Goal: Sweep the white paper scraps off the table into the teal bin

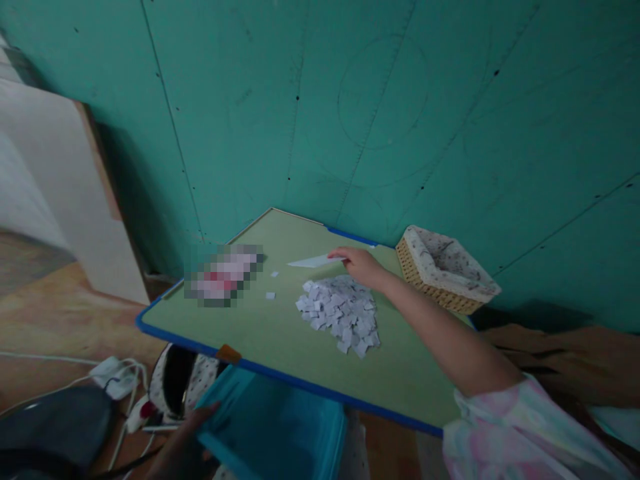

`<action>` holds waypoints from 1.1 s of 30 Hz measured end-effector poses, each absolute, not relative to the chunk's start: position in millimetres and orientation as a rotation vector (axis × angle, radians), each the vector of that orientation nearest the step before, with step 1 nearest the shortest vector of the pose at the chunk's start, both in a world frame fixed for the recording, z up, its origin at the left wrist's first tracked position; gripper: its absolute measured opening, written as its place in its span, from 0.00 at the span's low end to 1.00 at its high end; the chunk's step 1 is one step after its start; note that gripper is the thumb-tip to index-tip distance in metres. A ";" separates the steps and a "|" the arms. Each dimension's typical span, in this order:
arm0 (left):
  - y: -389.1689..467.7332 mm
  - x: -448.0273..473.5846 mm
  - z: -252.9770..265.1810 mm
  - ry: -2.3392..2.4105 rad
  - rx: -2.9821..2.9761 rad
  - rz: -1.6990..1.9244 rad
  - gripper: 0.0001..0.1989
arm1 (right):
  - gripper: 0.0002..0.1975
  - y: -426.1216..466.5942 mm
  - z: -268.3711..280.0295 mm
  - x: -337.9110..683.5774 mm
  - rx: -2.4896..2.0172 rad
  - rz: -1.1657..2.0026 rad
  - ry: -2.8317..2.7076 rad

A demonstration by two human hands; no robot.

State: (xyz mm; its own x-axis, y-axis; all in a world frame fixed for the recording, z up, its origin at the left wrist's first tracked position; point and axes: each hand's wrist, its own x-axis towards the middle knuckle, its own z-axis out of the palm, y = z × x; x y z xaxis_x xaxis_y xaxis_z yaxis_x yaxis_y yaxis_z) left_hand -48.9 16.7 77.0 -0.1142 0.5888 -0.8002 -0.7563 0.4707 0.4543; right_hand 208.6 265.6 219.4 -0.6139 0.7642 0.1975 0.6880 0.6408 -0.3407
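My right hand [361, 265] reaches across the green table [260, 333] and pinches a white strip of paper [314, 261] at its right end, just beyond a pile of small white paper squares [340, 313]. My left hand [193, 427] is low at the bottom edge, gripping the near rim of a teal plastic bin [273, 427] below the table's front edge. Two loose paper squares [271, 295] lie left of the pile.
A wicker basket with a floral cloth lining [445, 270] sits at the table's far right corner. A blurred-out object [223, 273] lies on the left of the table. A teal wall stands behind. White cables and a power strip [117, 380] lie on the wooden floor.
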 end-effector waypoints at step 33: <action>-1.1 35.3 109.1 1.119 -0.025 1.054 0.16 | 0.15 142.7 203.1 369.7 -1.779 1.144 -1.301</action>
State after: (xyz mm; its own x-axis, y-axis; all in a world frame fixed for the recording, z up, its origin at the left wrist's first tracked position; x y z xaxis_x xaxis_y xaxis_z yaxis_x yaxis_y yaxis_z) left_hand 35.3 -1.1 109.1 0.0337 0.6739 -0.7381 -0.6969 0.5452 0.4660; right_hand 369.7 142.7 203.1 0.1284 0.9541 -0.2705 0.3907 -0.2994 -0.8705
